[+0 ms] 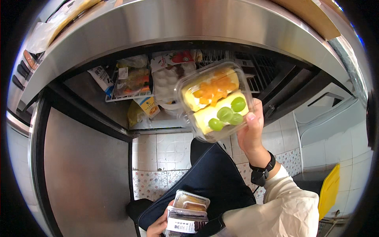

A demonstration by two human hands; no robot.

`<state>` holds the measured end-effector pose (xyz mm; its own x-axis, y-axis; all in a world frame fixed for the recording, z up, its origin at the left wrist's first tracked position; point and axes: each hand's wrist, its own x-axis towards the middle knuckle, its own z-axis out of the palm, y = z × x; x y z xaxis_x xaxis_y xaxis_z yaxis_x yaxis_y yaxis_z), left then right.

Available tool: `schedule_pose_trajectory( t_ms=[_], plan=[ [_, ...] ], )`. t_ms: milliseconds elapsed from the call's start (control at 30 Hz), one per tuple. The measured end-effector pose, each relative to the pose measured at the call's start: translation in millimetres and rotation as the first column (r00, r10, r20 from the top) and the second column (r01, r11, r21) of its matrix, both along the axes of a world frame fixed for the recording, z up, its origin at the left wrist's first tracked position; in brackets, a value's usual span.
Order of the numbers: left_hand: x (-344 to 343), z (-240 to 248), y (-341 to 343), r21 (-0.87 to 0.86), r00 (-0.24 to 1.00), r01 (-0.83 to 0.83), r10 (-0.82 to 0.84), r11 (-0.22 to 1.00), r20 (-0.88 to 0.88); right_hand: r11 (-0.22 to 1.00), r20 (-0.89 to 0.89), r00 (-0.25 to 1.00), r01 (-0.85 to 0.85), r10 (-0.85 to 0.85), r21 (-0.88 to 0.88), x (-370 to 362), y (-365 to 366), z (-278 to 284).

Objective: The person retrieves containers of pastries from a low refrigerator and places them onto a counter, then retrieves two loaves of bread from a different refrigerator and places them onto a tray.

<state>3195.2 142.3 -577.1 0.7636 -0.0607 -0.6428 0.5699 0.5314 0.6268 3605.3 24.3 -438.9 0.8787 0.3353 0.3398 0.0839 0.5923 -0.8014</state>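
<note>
My right hand (252, 126) grips the right edge of a clear plastic box (201, 136), lifted in front of the open fridge. Inside lie two yellow cake rolls, one topped with orange fruit pieces (215, 89), the other with green grape halves (225, 114). Low down near my lap, my left hand (160, 225) is closed around the left side of clear packs of brownish pastries (193, 203), a white printed label (179, 226) on the nearer one. Part of that hand is cut off by the lower edge.
The undercounter fridge holds wire shelves (258, 71), an egg-shaped white tray (167, 81), packed food (132, 81) and a blue-white bag (102, 80). Its steel door (85, 170) stands open at left. A grey bin (323, 106) and a yellow lid (329, 191) are at right.
</note>
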Motion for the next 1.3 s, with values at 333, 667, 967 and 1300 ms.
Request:
schedule_pose_trajectory(
  t_ms=[333,667,967,1300],
  plan=[
    [46,44,-3,-0.175,0.982,-0.039,0.07,0.984,0.175,0.995,0.031,0.995,-0.089,0.09,-0.047,-7,13,-8],
    [45,46,-1,-0.168,0.978,-0.065,0.097,0.984,0.187,0.696,-0.558,0.426,-0.53,0.713,0.484,7,10,-5],
    [34,17,-2,-0.074,0.948,-0.037,0.059,0.997,0.313,0.316,-0.416,-0.038,-0.587,0.909,0.746,22,7,-10],
    [28,18,1,-0.101,0.933,-0.048,0.081,0.994,0.351,0.953,-0.575,0.802,0.024,0.163,0.302,83,-13,21]
  ],
)
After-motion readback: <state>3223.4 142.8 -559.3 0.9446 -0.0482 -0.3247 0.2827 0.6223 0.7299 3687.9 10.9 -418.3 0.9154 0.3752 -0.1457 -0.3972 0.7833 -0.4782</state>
